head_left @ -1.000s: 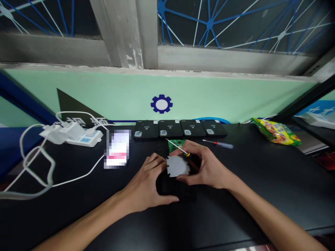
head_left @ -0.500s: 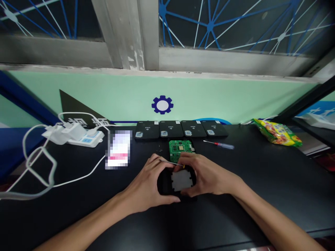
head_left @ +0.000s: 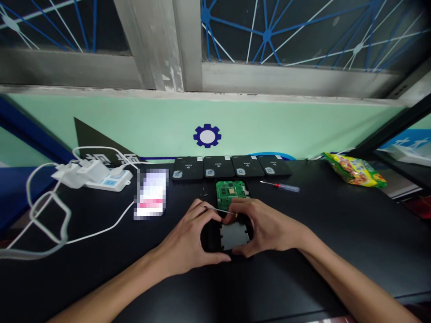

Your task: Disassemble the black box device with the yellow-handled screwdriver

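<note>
A black plastic casing half (head_left: 211, 237) is held low over the table between both hands. My left hand (head_left: 188, 237) wraps its left side, thumb along the near edge and fingers at the far edge. Against the casing lies a grey metal plate (head_left: 235, 235) with small notches at its edges. My right hand (head_left: 266, 226) grips the plate by its far and near edges, fingers curled. A thin rod or wire (head_left: 220, 210) with a yellow end runs from the left fingers to the right ones. Just beyond, a green circuit board (head_left: 232, 189) sits in a black case, its near part hidden.
Several closed black boxes (head_left: 218, 167) line the back edge. A screwdriver (head_left: 281, 186) lies right of the board, small dark screws (head_left: 204, 194) left of it. Also around are a phone (head_left: 151, 194), a power strip (head_left: 112, 180) with white cables and a snack bag (head_left: 357, 169).
The whole view has shifted slightly. The grey plate appears a little lower and flatter between my fingers; both hands keep the same grip.
</note>
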Tool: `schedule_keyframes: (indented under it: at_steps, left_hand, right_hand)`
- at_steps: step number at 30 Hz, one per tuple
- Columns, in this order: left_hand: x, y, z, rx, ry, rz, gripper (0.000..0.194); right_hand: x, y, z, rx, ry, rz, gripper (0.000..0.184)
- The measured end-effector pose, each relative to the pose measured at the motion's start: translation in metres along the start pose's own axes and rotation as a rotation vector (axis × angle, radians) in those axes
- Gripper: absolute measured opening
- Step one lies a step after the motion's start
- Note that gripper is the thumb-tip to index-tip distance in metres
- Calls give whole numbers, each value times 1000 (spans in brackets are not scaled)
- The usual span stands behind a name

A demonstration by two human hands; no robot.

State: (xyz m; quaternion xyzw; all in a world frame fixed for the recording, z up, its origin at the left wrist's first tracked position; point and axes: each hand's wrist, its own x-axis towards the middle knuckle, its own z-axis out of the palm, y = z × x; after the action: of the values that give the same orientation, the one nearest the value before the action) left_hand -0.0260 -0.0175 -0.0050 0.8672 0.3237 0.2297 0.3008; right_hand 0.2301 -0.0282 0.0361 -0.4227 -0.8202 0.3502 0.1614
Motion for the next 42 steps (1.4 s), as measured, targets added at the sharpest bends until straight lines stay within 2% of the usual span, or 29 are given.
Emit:
schedule_keyframes:
  at_steps: [6,13,16,20,22,24,27,31,35,42]
  left_hand:
    - [-1,-1,1,-1,-4,-1,62]
    - [-1,2,-2,0,-25,-9,62]
    - [-1,2,-1,33,-17,-4,72]
    - [-3,2,2,96,-16,-4,100]
    - [-5,2,4,111,-21,-10,110]
    - [-6,2,6,115,-22,-15,112]
    - [-9,4,8,114,-19,-29,108]
    - [-11,9,10,129,29,-118,89]
    - [-12,15,12,42,85,-217,72]
    - [-10,19,9,-142,108,-216,57]
  right_hand:
    - [-1,-1,3,-71,-42,50,50]
    - [-2,-3,-2,-60,-43,44,50]
    - [-2,-1,-8,13,9,21,47]
    - [-3,1,-12,67,111,41,43]
    - [-2,1,-11,72,122,53,42]
    - [-3,0,-9,67,110,58,42]
    - [-3,-2,-7,69,90,70,42]
    - [-5,-4,-9,80,83,55,43]
    - [-4,-4,-9,68,73,53,45]
    - [0,-4,3,8,53,49,44]
